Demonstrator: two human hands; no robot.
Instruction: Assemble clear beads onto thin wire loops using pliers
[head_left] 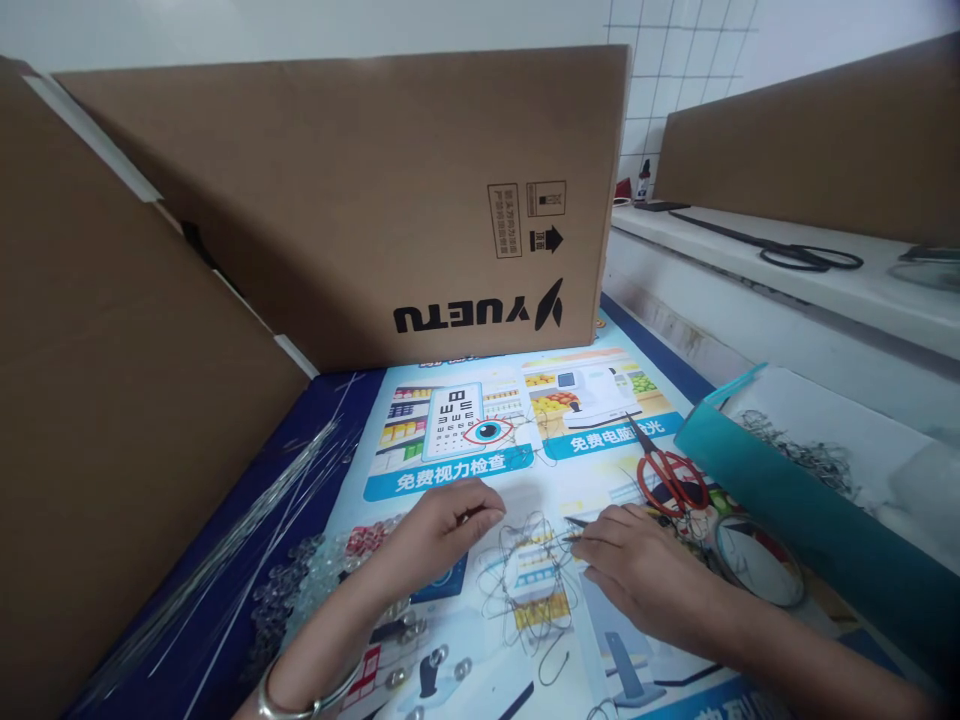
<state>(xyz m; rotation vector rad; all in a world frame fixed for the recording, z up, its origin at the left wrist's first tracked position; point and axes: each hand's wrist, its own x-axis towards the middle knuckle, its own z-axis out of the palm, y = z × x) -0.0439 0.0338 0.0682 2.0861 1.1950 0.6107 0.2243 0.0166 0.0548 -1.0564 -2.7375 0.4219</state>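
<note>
Left hand (442, 525) pinched shut on thin wire (529, 575), right hand (637, 565) gripped what looked like small pliers (577, 530) at the tangle, both low over the poster (465, 640) near the table's front edge. Looked light, springy, easily kinked; best held at a loop end. Red scissors (671, 475) just beyond the right hand.

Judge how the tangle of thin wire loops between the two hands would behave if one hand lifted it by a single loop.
The wire loops look very thin, so probably light and springy rather than stiff. They overlap, so lifting one would likely drag the others along. The left hand and right hand pinch at opposite edges, suggesting the tangle shifts easily.
</note>
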